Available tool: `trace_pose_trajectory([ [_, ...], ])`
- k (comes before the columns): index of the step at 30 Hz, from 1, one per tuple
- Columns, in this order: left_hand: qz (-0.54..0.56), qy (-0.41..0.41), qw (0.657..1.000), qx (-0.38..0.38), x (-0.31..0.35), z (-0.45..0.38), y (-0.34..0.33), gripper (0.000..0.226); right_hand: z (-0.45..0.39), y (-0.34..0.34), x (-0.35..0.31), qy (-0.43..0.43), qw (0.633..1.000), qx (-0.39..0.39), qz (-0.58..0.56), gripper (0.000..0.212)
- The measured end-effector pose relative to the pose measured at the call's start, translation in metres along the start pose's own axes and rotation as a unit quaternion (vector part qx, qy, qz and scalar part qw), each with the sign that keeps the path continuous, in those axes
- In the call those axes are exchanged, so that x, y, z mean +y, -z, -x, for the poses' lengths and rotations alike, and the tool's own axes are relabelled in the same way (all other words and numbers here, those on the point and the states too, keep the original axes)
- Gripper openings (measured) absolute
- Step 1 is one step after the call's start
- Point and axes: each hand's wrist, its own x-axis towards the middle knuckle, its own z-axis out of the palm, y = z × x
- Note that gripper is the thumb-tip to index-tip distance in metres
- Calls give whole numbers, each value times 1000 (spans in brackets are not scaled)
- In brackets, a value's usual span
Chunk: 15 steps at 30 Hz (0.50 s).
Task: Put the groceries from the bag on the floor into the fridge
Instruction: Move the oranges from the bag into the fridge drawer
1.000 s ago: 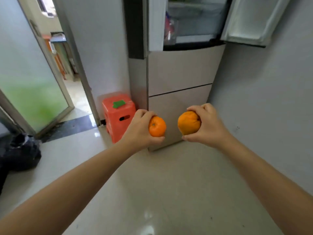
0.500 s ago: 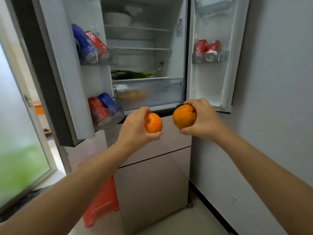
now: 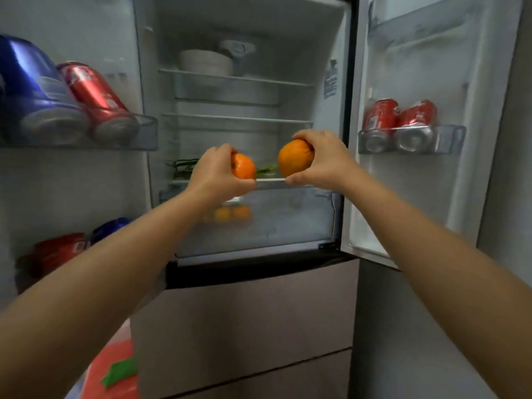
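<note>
Two oranges, small (image 3: 243,166) in left hand (image 3: 214,174), larger (image 3: 295,161) in right hand (image 3: 325,162), each wrapped by curled fingers before open fridge (image 3: 247,110) shelf: likely light, firm, round, roll-prone, best cupped around the middle.

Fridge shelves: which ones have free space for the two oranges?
Middle shelf looks bare. Top shelf is free right of the bowl. Shelf above the drawer holds greens. Door racks are crowded with cans.
</note>
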Motion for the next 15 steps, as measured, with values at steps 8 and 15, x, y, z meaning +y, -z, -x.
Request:
trace_pose_trajectory([
  [8,-78,39,994,-71,-19,-148,-70,57,-153,-53,78,33,993,-72,82,70],
  [15,-171,52,971,-158,-46,-234,-140,61,-251,-108,142,75,948,-246,186,60],
])
